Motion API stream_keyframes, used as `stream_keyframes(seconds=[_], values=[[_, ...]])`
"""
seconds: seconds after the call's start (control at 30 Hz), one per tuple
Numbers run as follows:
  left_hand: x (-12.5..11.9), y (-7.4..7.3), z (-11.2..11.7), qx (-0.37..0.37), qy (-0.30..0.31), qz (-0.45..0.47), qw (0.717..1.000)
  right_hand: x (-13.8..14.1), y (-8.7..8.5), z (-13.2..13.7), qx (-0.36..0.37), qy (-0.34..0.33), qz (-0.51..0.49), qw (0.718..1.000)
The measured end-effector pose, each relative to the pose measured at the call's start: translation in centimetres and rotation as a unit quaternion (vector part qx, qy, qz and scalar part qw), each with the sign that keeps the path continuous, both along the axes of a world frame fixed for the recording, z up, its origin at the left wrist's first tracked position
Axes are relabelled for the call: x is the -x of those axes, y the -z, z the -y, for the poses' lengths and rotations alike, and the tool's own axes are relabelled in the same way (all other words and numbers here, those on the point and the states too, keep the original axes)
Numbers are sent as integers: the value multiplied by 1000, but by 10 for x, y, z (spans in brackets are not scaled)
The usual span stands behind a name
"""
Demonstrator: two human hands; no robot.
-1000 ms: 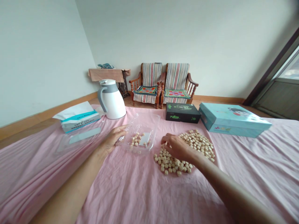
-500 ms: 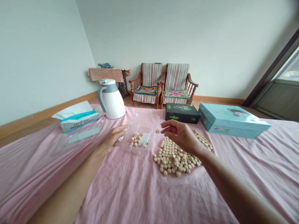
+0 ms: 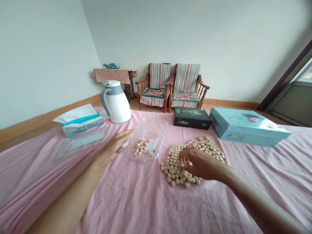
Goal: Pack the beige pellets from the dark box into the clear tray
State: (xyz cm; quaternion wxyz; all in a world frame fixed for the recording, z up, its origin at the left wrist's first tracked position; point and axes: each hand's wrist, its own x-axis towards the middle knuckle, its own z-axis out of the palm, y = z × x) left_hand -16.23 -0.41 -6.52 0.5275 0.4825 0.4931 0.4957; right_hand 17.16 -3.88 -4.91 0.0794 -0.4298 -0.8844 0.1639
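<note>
My left hand (image 3: 117, 143) grips the left rim of a clear plastic container (image 3: 159, 148), which rests tilted on the pink cloth. Inside it lie several small round wooden pieces (image 3: 140, 148) and a white label. My right hand (image 3: 197, 162) is low over a wide spread of similar pale pieces (image 3: 173, 159) on the cloth. Its fingers are bent downward, with a gap showing between fingers and thumb; the fingertips are among the pieces, and no piece can be made out between them.
A clear lid (image 3: 84, 143) lies at left before a tissue pack (image 3: 81, 122). Behind stands a white and grey jug (image 3: 119, 105). A black box (image 3: 191, 118) and a light blue box (image 3: 246, 126) sit beyond the pieces. Two wooden chairs (image 3: 186, 83) stand by the wall.
My right hand has moved right and down from beside the container to the spread of pieces. A single piece seen at its fingertips earlier is no longer there. My left hand keeps its hold.
</note>
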Motion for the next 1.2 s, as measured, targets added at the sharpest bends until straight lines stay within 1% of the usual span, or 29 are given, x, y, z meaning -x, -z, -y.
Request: stream_keyframes(seconds=[0.13,0.23,0.3,0.37,0.47,0.53,0.6,0.67,0.77,0.83,0.9,0.93,0.97,1.0,1.03,1.1,1.17,1.2], values=[[-1,0,-1,-9,-19,8,1000,12,3,6,7,30,39,999],[0,2,-2,-17,-18,4,1000,20,4,9,6,35,79,996],[1,3,-2,-18,-17,0,1000,22,5,10,-3,35,85,996],[1,3,-3,-21,-14,-1,1000,23,2,9,-20,39,56,997],[0,2,-3,-27,-6,5,1000,31,-10,0,-64,34,-46,996],[0,2,-3,-33,-4,7,999,44,-21,-9,-99,32,-123,987],[1,3,-3,-40,-11,-2,999,62,-29,-20,-137,46,-184,972],[2,4,-4,-57,-33,-27,997,79,-34,-29,-144,50,-206,967],[4,5,-5,-126,-110,-105,980,93,-32,-38,-140,48,-223,964],[5,1,-1,-186,-179,-151,954,93,-29,-40,-147,62,-237,958],[3,-6,7,-268,-235,-200,912,89,-27,-41,-154,81,-255,951],[1,-11,12,-314,-247,-231,887,88,-26,-42,-154,90,-264,948],[-2,-15,18,-358,-246,-268,860,87,-26,-43,-152,97,-272,945],[-6,-19,24,-394,-223,-308,837,88,-26,-44,-149,102,-278,943],[-11,-22,30,-420,-183,-342,820,91,-27,-47,-146,108,-285,941],[-21,-24,38,-464,-64,-409,783,98,-28,-53,-132,125,-305,935],[-31,-22,42,-499,39,-467,729,104,-29,-59,-113,144,-334,925],[-35,-21,42,-512,67,-490,702,106,-29,-61,-106,151,-348,919]])
